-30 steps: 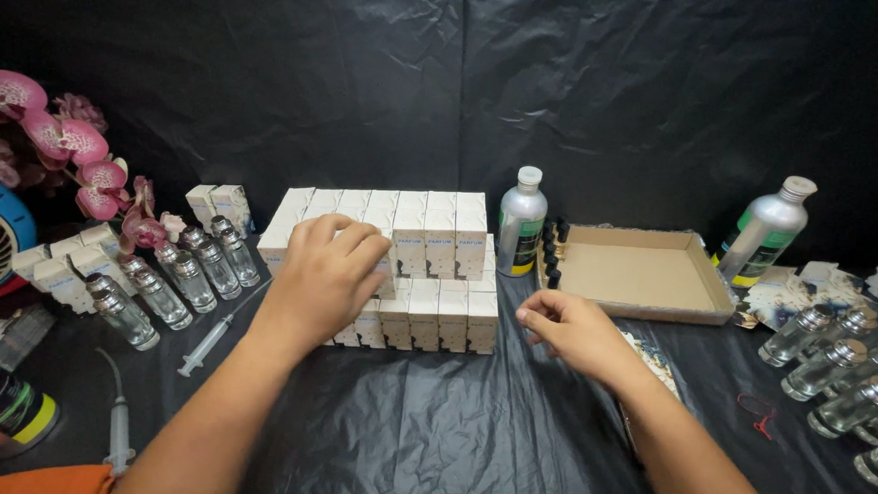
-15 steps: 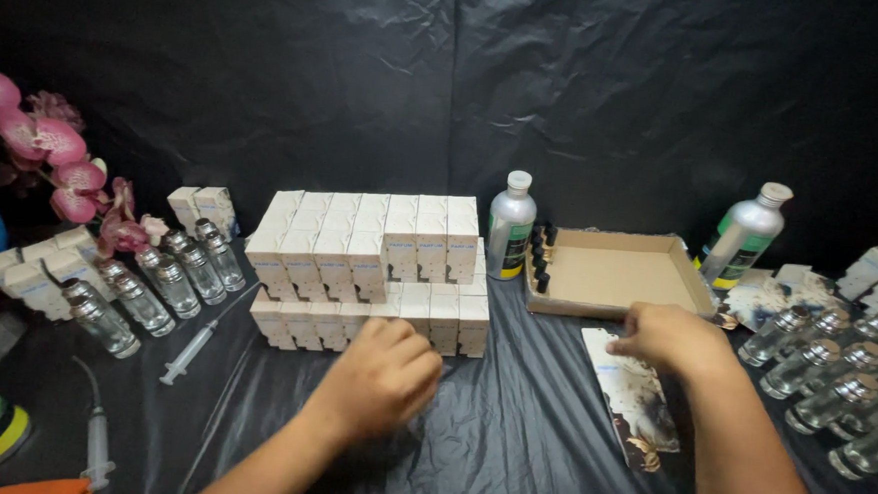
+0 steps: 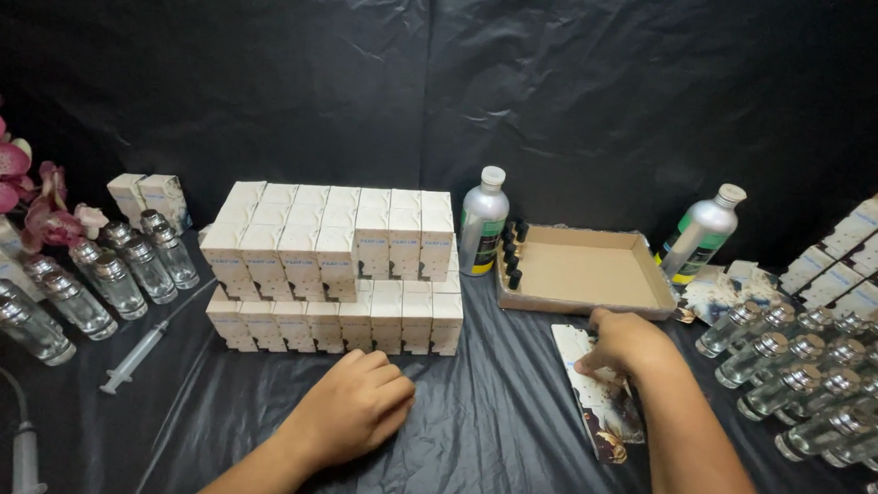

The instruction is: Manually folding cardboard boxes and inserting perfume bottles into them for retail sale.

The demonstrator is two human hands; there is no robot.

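My left hand (image 3: 350, 410) rests loosely curled on the black sheet, just in front of the stacked small white boxes (image 3: 333, 267), holding nothing. My right hand (image 3: 626, 349) lies on a flat unfolded printed carton (image 3: 601, 406) with a dark floral end, fingertips pressing its upper part. The carton lies flat on the table, below the shallow cardboard tray (image 3: 583, 275).
Two silver bottles (image 3: 482, 221) (image 3: 700, 236) flank the tray. Several clear glass bottles lie at the right (image 3: 802, 381) and left (image 3: 107, 275). A syringe (image 3: 138, 354) lies left of the boxes. More white boxes (image 3: 859, 254) are stacked far right; pink flowers (image 3: 2, 179) far left.
My left hand left the top of the box stack and came down onto the sheet. My right hand moved right, then settled on the flat carton. The view shifted rightward.
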